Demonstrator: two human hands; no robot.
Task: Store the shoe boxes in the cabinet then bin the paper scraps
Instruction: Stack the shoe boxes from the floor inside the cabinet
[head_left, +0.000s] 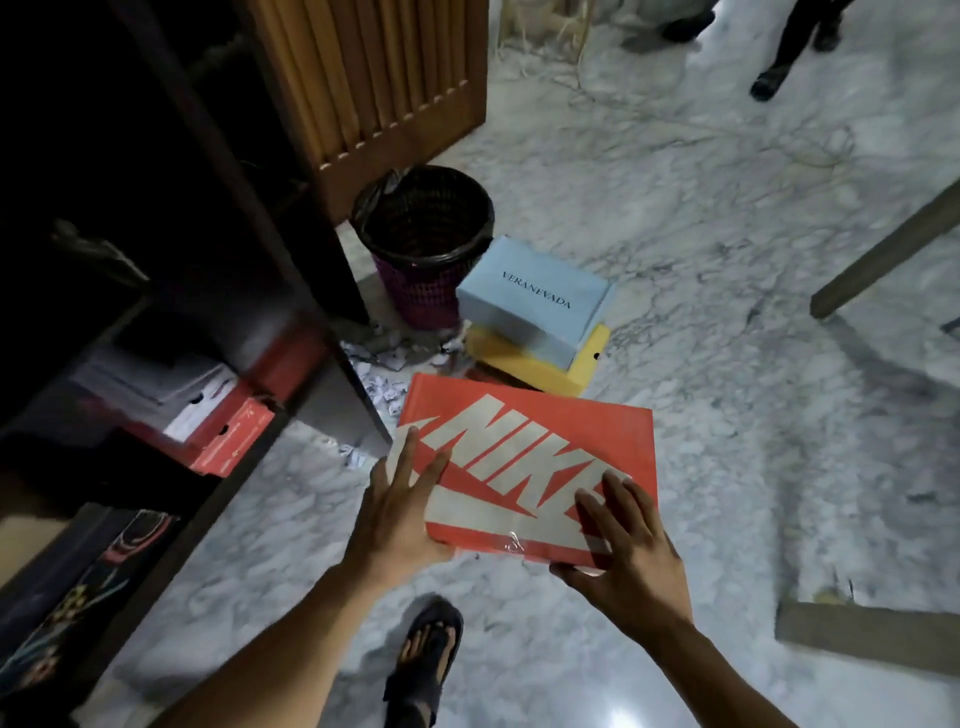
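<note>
I hold an orange shoe box with a large white logo above the marble floor. My left hand grips its left near edge with fingers lying on the lid. My right hand grips the right near corner, fingers on top and thumb along the front edge. Beyond it a light blue shoe box sits on a yellow shoe box. Crumpled paper scraps lie on the floor by a black-lined bin. The dark open cabinet at left holds a red shoe box.
A slatted wooden door stands behind the bin. My sandalled foot is below the box. A flat cardboard piece lies at lower right, a wooden leg crosses the right side, and another person's legs stand at the top right.
</note>
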